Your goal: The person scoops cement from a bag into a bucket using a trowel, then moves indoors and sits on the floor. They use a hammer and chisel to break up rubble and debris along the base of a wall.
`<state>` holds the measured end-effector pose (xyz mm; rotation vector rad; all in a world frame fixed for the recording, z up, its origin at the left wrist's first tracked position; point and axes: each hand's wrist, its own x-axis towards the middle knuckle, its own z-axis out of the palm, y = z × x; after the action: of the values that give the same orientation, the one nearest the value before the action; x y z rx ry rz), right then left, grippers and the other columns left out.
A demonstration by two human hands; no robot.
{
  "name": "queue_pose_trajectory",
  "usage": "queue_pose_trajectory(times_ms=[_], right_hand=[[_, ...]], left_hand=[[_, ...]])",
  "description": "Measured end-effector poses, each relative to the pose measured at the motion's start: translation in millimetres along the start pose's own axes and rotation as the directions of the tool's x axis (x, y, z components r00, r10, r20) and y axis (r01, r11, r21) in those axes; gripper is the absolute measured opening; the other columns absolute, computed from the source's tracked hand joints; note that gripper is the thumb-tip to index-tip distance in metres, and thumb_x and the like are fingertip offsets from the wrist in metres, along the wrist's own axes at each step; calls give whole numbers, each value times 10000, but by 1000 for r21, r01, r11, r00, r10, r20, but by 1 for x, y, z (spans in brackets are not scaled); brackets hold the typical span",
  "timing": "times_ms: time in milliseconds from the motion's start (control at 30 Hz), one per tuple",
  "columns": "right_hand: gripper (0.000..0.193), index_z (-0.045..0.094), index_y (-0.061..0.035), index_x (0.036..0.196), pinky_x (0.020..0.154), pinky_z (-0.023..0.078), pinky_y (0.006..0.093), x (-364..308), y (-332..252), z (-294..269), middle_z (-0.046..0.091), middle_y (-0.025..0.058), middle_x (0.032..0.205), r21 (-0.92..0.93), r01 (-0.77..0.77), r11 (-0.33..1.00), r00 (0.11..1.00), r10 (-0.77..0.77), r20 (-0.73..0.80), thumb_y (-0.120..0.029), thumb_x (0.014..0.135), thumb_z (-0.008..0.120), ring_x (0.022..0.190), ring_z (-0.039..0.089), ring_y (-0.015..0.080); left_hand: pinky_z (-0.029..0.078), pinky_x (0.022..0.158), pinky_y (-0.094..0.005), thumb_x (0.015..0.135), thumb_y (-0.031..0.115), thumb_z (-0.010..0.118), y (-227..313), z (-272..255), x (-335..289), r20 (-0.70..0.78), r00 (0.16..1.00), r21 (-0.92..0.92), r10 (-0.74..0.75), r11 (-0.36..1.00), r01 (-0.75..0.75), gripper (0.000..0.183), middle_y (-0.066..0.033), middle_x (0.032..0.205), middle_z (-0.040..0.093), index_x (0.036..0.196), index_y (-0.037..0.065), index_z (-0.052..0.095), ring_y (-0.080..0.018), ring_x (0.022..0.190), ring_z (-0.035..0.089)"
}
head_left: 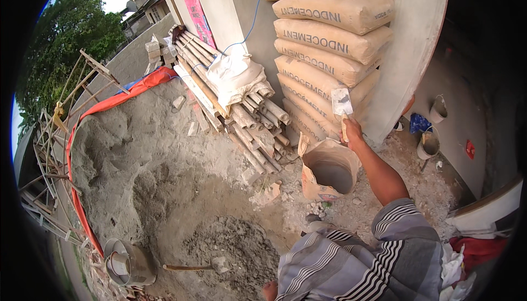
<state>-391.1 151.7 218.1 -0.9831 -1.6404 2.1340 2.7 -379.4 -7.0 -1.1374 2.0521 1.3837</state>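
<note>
My right hand [352, 132] is closed on the wooden handle of a flat scraper [341, 102]. Its pale, rectangular, grey-smeared blade points up in front of the stacked cement bags [324, 68]. Below the hand stands a torn-open paper cement bag [315, 183], with grey powder inside. At the lower edge, a bit of skin beside my striped shirt seems to be my left hand [270, 290]; its fingers cannot be made out. Wet mortar [233, 246] lies on the ground left of my shirt, and a wooden-handled tool [189, 268] rests with its far end in it.
A sand heap [132, 164] spreads left, bordered by an orange tarp [118, 89]. A metal bucket [147, 271] stands lower left. Bamboo poles [247, 117] lie under a white sack [233, 73]. Right of a wall edge [420, 43] are two pails [438, 110] and part of another person [409, 105].
</note>
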Motion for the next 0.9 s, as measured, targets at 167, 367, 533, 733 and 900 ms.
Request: queue_pose_trajectory(times_ms=[167,367,533,733,900], right_hand=[[278,494,-136,1161,399,424,294,37,-21,-2,561,93,734,32,31,999,998,-33,60,-267,915,500,526,532,161],[268,510,-119,1142,427,426,252,20,-47,10,571,86,747,107,-157,982,986,149,76,-243,905,529,550,545,144],[276,519,-103,1148,417,420,238,-28,-82,13,583,88,791,-25,-208,978,894,200,400,-208,893,515,549,517,115],[330,497,-77,1200,470,431,227,-57,-183,9,589,97,849,98,132,986,907,-160,389,-205,897,478,607,518,105],[331,490,-35,1188,456,419,226,-59,-229,4,607,97,824,76,161,984,948,-175,264,-191,897,476,579,515,99]], left_hand=[[394,444,-312,802,196,627,-3,7,-7,6,1000,7,-15,1000,15,242,-67,582,566,665,-1,591,-142,475,505],[390,443,-311,803,189,622,2,13,-3,11,1000,22,-13,1000,13,240,-66,580,563,660,0,585,-141,474,501],[387,442,-311,804,183,617,11,19,5,26,1000,43,-9,999,7,239,-66,579,560,655,0,580,-140,472,497],[383,440,-311,805,176,612,26,21,17,44,999,52,28,998,-30,237,-66,577,556,649,1,574,-139,471,493],[380,439,-310,805,170,607,34,23,22,52,998,32,44,998,-46,236,-65,575,554,644,1,569,-138,470,490]])
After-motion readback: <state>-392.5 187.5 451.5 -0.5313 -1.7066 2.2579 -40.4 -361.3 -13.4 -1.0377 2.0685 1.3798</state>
